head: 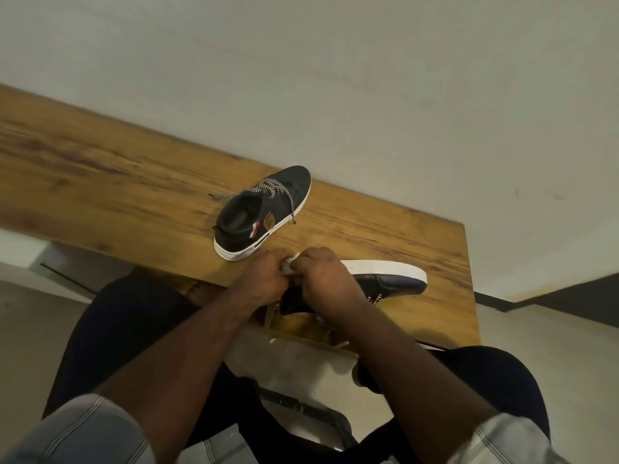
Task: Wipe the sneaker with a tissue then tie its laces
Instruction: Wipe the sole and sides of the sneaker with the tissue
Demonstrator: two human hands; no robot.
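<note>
A dark sneaker [388, 279] with a white sole lies tipped on its side near the table's front edge, toe to the right. My left hand [264, 279] and my right hand [326, 277] meet over its heel end. Both hands curl round a small crumpled tissue [288, 265] that shows between them, pressed against the shoe. Speckled black-and-white laces [321, 319] hang loose below my right wrist. My hands hide the heel of the shoe.
A second dark sneaker [264, 217] with loose speckled laces stands upright farther back on the wooden table [117, 182]. The table's right edge is close to the held shoe. A pale wall rises behind. My knees and a chair sit below the table edge.
</note>
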